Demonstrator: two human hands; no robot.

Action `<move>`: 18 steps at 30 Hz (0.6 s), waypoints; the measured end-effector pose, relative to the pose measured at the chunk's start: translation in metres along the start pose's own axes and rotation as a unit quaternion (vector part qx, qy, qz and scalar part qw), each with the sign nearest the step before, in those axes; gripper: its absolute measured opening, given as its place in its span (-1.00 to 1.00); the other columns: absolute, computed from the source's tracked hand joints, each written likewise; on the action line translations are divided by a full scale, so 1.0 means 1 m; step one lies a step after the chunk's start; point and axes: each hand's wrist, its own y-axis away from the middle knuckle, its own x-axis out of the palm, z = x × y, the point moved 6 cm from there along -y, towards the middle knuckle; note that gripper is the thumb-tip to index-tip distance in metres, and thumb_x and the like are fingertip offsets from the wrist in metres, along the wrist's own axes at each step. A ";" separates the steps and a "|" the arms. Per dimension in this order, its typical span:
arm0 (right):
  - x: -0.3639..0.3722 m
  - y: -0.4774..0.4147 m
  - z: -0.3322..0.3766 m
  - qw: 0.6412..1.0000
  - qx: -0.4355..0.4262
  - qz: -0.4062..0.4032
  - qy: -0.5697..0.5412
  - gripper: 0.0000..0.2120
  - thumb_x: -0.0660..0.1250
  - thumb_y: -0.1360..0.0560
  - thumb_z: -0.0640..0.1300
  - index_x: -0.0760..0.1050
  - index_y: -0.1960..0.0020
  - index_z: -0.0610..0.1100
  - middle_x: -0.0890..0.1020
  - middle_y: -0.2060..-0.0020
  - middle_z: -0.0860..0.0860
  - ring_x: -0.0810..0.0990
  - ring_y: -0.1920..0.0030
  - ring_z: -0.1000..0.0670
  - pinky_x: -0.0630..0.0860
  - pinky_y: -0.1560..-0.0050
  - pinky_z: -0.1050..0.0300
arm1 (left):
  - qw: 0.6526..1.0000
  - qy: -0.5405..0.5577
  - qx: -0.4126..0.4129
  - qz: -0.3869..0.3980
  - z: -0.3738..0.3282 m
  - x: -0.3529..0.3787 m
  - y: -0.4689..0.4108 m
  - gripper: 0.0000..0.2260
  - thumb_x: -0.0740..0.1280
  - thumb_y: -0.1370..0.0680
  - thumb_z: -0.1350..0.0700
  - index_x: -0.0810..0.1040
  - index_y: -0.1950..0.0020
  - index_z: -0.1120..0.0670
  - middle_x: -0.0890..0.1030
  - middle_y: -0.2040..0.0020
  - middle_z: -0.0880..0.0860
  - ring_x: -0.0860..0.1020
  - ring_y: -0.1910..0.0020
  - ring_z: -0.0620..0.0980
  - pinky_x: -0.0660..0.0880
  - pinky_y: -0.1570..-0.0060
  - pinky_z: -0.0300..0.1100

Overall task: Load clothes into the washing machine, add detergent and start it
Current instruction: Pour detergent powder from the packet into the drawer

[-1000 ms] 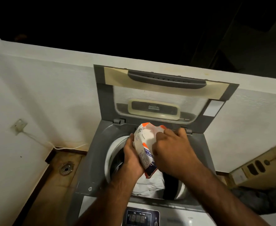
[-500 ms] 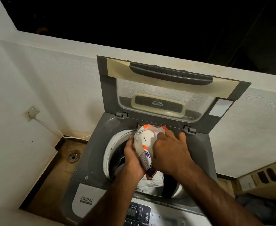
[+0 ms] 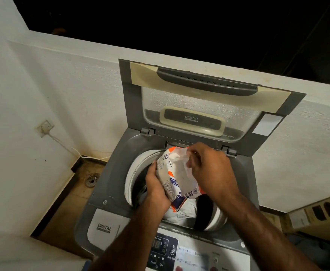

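Note:
A grey top-loading washing machine [image 3: 109, 184] stands against the white wall with its lid [image 3: 205, 98] raised. Over the open drum I hold a white, orange and blue detergent packet [image 3: 177, 178]. My left hand [image 3: 157, 189] grips the packet's left side from below. My right hand [image 3: 212, 171] pinches its torn top edge on the right. White clothes [image 3: 183, 214] lie in the drum beneath the packet, with a dark garment [image 3: 204, 210] beside them. The control panel [image 3: 162, 249] with a lit display sits at the machine's front edge.
A wall socket [image 3: 46, 127] with a white cable is on the left wall. A floor drain [image 3: 91, 180] lies in the tiled corner left of the machine. A cardboard box [image 3: 318, 212] rests to the right. A white ledge [image 3: 8, 251] fills the lower left.
My right hand has lifted off the packet's face and now pinches its top edge, pulling it open. The view has shifted so more of the control panel shows.

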 end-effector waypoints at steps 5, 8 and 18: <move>-0.009 -0.002 -0.007 0.995 0.008 -0.041 -0.086 -0.90 0.30 -0.64 -0.07 0.60 -0.07 0.06 0.70 0.23 0.13 0.66 0.25 0.11 0.67 0.12 0.07 | 1.000 0.000 0.017 -0.006 -0.007 -0.004 0.004 -0.56 0.15 -0.62 -0.24 0.70 -0.14 0.01 0.77 0.04 0.14 0.67 -0.02 0.20 0.59 -0.08 0.06; -0.009 -0.003 -0.008 0.993 0.020 -0.016 -0.116 -0.93 0.35 -0.63 -0.06 0.60 0.00 0.06 0.69 0.26 0.14 0.67 0.27 0.14 0.66 0.15 0.12 | 1.000 -0.004 0.025 -0.013 -0.011 -0.007 0.005 -0.57 0.14 -0.63 -0.24 0.68 -0.13 -0.01 0.77 0.04 0.13 0.66 -0.08 0.22 0.58 -0.13 0.09; 0.019 0.000 -0.020 0.974 0.108 0.042 -0.193 -0.78 0.31 -0.65 -0.10 0.67 0.12 -0.04 0.73 0.33 0.06 0.66 0.44 0.03 0.57 0.34 0.16 | 0.999 -0.020 0.012 -0.025 -0.010 -0.018 0.006 -0.53 0.14 -0.63 -0.24 0.69 -0.13 0.06 0.77 0.10 0.17 0.66 -0.01 0.24 0.58 -0.07 0.07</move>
